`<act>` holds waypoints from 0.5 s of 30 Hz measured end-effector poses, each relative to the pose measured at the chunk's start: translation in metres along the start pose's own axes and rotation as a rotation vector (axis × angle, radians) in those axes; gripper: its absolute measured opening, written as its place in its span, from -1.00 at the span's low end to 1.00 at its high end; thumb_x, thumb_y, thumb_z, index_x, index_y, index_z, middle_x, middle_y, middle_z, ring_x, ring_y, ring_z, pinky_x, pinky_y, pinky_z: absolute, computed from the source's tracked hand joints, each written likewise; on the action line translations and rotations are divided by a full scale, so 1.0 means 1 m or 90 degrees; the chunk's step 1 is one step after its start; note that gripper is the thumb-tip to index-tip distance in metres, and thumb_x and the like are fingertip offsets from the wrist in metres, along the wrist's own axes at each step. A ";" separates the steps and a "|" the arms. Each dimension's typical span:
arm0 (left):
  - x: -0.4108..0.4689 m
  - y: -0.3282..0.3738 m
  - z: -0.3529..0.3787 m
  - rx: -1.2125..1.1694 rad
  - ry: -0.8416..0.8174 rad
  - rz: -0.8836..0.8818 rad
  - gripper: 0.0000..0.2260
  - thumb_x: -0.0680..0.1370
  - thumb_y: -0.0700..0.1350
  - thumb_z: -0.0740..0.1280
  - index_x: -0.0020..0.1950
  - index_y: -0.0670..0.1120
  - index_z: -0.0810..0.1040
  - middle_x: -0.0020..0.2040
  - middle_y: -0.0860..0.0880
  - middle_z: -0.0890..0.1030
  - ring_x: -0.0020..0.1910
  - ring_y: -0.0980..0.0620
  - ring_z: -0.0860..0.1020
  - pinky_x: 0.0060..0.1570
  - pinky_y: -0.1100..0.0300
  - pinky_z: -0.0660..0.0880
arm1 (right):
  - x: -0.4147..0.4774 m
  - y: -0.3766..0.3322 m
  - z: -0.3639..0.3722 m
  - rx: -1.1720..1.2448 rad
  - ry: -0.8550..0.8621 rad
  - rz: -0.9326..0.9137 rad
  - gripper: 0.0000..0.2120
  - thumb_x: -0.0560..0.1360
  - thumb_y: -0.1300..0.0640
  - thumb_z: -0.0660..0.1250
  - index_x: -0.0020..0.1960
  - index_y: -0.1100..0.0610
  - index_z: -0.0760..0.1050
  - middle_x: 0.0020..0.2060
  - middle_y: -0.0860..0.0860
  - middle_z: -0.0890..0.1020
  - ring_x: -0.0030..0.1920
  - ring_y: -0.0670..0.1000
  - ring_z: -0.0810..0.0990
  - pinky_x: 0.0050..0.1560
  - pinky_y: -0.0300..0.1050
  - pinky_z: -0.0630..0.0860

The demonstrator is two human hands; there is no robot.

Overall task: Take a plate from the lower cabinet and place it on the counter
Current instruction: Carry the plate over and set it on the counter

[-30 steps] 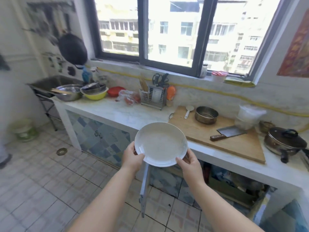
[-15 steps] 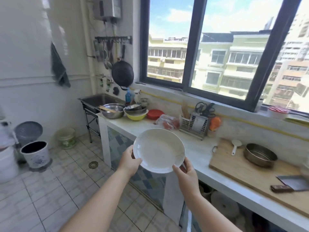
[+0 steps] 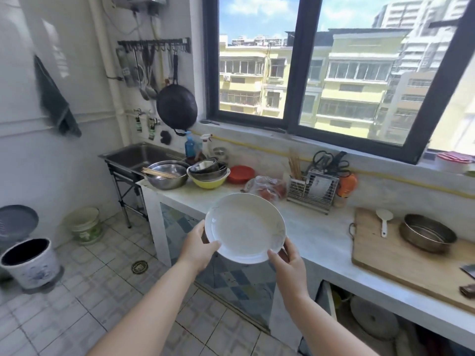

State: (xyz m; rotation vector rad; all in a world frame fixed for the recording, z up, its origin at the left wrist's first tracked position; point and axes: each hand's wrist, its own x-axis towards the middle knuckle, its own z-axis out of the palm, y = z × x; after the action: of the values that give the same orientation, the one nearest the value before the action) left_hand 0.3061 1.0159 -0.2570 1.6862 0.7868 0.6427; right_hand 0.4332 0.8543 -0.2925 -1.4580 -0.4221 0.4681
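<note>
I hold a round white plate (image 3: 244, 227) in front of me with both hands, tilted so its inside faces me. My left hand (image 3: 199, 246) grips its left rim, thumb on top. My right hand (image 3: 288, 258) grips the lower right rim. The plate hangs over the front edge of the white marble counter (image 3: 318, 237), not touching it. Below the counter at the right, the lower cabinet (image 3: 370, 317) stands open, with round things inside.
On the counter stand steel bowls (image 3: 167, 174), a yellow bowl (image 3: 209, 179), a red lid (image 3: 241, 173), a plastic bag (image 3: 267, 187), a utensil rack (image 3: 312, 190), and a wooden cutting board (image 3: 401, 263) with a steel pan (image 3: 426, 236). A sink (image 3: 140, 155) is left; bins (image 3: 30, 263) stand on the tiled floor.
The view has risen and swung left, from looking down at the counter to facing the sink and window. The plate stays held in both hands, now nearer the counter's left half.
</note>
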 end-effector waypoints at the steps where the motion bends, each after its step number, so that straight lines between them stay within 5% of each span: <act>1: 0.010 -0.002 0.000 0.003 -0.005 -0.001 -0.51 0.43 -0.31 0.36 0.29 0.05 0.42 0.09 0.09 0.55 0.14 0.05 0.48 0.13 0.11 0.43 | 0.007 0.002 0.002 0.000 0.006 0.004 -0.49 0.45 0.18 0.37 0.37 -0.03 0.38 0.18 -0.08 0.58 0.20 -0.04 0.53 0.29 0.12 0.45; 7: 0.068 -0.014 0.016 0.015 -0.025 -0.012 -0.53 0.44 -0.30 0.35 0.29 0.04 0.41 0.11 0.09 0.56 0.12 0.06 0.50 0.13 0.07 0.47 | 0.061 0.015 0.009 -0.001 0.030 0.008 -0.50 0.46 0.20 0.35 0.37 -0.03 0.37 0.15 -0.14 0.57 0.20 -0.07 0.52 0.28 0.08 0.45; 11: 0.116 -0.013 0.034 0.022 -0.044 -0.008 -0.59 0.42 -0.28 0.34 0.06 0.23 0.46 -0.03 0.23 0.58 -0.01 0.22 0.52 -0.21 0.29 0.43 | 0.107 0.022 0.007 0.008 0.047 0.017 -0.49 0.46 0.20 0.36 0.38 -0.03 0.37 0.13 -0.17 0.58 0.17 -0.13 0.53 0.19 -0.04 0.48; 15: 0.174 -0.006 0.062 0.025 -0.057 -0.012 -0.58 0.41 -0.28 0.34 0.04 0.24 0.47 -0.06 0.29 0.54 -0.02 0.17 0.51 -0.15 0.22 0.45 | 0.164 0.022 0.001 0.010 0.076 0.015 -0.49 0.46 0.20 0.35 0.38 -0.02 0.37 0.11 -0.16 0.60 0.16 -0.12 0.54 0.23 -0.02 0.45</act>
State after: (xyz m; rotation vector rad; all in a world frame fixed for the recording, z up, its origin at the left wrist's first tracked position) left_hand 0.4617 1.1141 -0.2744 1.7296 0.7553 0.5381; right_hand 0.5699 0.9452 -0.3157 -1.4687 -0.3064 0.4002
